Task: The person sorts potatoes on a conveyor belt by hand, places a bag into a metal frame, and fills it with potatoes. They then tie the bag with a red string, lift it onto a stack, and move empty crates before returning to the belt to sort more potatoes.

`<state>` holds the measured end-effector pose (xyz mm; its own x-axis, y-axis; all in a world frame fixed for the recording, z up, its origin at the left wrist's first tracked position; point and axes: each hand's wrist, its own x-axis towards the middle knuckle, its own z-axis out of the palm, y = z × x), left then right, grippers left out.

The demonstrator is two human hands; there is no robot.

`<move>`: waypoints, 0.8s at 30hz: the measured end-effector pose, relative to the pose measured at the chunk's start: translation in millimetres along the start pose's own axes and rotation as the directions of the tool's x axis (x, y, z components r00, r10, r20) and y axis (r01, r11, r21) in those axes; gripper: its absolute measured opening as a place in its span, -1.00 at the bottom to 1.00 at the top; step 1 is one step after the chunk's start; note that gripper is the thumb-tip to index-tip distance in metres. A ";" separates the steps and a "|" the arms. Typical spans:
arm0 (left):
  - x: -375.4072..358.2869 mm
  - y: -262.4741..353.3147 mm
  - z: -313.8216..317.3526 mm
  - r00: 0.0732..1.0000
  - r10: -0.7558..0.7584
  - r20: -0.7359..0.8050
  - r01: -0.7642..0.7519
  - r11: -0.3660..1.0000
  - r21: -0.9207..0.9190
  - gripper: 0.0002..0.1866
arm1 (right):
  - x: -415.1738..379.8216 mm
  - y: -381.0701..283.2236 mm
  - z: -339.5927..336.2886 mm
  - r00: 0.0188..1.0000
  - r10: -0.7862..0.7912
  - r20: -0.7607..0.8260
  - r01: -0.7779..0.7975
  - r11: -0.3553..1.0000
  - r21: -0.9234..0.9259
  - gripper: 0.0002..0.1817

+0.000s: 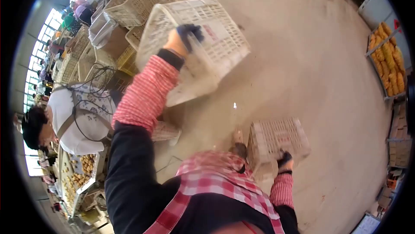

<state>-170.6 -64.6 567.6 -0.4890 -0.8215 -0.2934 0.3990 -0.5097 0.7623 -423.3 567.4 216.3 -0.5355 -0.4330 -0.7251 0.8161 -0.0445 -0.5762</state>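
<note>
My left hand (186,39), in a dark glove, is closed around the upper edge of a large off-white plastic crate (229,39). That crate is tilted, with its open side toward the left and a pink label on its slatted wall. At my right side, my right hand (285,161), also gloved, grips the edge of a second off-white crate (276,132). This one hangs low beside my leg. Red-and-white checked sleeves cover both forearms, and a checked apron (225,175) covers my front.
A person in a white top (84,117) bends beside a sorting table (88,186) with round yellowish produce. Stacked crates (134,5) line the left. Filled orange sacks (387,59) sit on a rack at right. Concrete floor (302,61) lies ahead.
</note>
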 end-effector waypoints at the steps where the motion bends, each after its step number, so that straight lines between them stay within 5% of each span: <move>1: 10.8 4.9 -1.4 0.999 -0.007 -0.032 0.008 0.999 0.032 -0.81 | 28.9 14.8 6.4 0.994 0.053 0.096 -0.055 0.998 0.015 -0.62; 2: 28.0 9.1 -6.3 0.995 0.001 -0.099 0.007 0.997 0.072 -0.82 | 54.9 31.5 8.6 0.975 -0.129 0.181 0.209 0.806 -0.554 -0.65; 3: 36.5 14.6 0.0 0.970 0.027 -0.242 0.008 0.990 0.141 -0.82 | 85.1 46.2 21.2 0.902 -0.209 0.378 0.424 0.267 -0.865 -0.67; 4: 53.2 16.8 1.6 0.960 0.071 -0.272 -0.014 0.979 0.205 -0.82 | 115.3 60.2 49.0 0.977 -0.076 0.197 0.166 0.854 -0.494 -0.71; 5: 65.5 19.0 -2.1 0.947 0.111 -0.303 -0.028 0.963 0.268 -0.81 | 131.1 78.3 80.9 0.979 0.162 0.122 -0.180 0.973 0.148 -0.74; 7: 113.6 20.9 -8.9 0.921 0.083 -0.381 0.018 0.967 0.255 -0.79 | 115.0 65.7 164.4 0.990 0.143 -0.011 -0.140 0.980 0.144 -0.75; 9: 157.2 13.5 -31.7 0.975 0.081 -0.207 -0.026 0.967 0.253 -0.73 | 106.3 49.9 230.0 0.988 0.140 0.064 -0.140 0.990 0.007 -0.71; 11: 177.0 -2.5 1.3 0.949 0.004 -0.316 0.141 0.890 0.434 -0.57 | 127.2 53.4 276.8 0.973 0.154 0.175 -0.168 0.983 0.070 -0.70; 12: 208.5 -25.0 -41.1 0.947 0.308 0.086 -0.277 0.656 0.703 -0.47 | 145.7 59.1 291.6 0.973 0.182 0.141 -0.184 0.983 0.008 -0.69; 14: 219.3 -71.0 -92.1 0.888 0.301 0.348 -0.460 0.577 0.675 -0.32 | 195.4 88.2 297.3 0.950 0.283 0.132 -0.272 0.958 -0.094 -0.54; 16: 131.5 -119.6 -89.0 0.987 0.049 0.155 -0.163 0.349 0.923 -0.30 | 217.8 96.7 295.5 0.918 0.392 0.056 -0.379 0.911 -0.161 -0.49; 17: 96.0 -128.6 -91.8 0.997 0.002 0.077 -0.075 -0.247 0.966 -0.32 | 229.1 107.6 305.8 0.884 0.467 -0.024 -0.462 0.864 -0.199 -0.44; 20: 69.8 -126.2 -129.4 0.999 -0.026 -0.031 0.021 -0.331 0.943 -0.43 | 236.0 118.6 312.6 0.851 0.523 0.051 -0.434 0.756 -0.490 -0.36; 21: 60.1 -132.0 -152.8 0.993 0.074 -0.088 0.110 -0.377 0.920 -0.48 | 231.7 117.9 310.1 0.824 0.558 0.101 -0.377 0.673 -0.637 -0.34; 23: 49.7 -129.4 -168.4 0.969 0.193 -0.154 0.223 -0.419 0.880 -0.53 | 242.1 126.6 293.5 0.844 0.513 0.156 -0.396 0.793 -0.462 -0.42; 24: 45.1 -129.0 -162.4 0.971 0.170 -0.169 0.230 -0.461 0.857 -0.55 | 247.6 128.7 290.0 0.886 0.421 0.195 -0.223 0.754 -0.618 -0.45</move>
<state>-118.1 -77.5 362.4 -0.2761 -0.9274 -0.2523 -0.9611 0.2656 0.0757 -387.9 193.4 72.0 -0.0885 -0.5776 -0.8115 0.6006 0.6190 -0.5061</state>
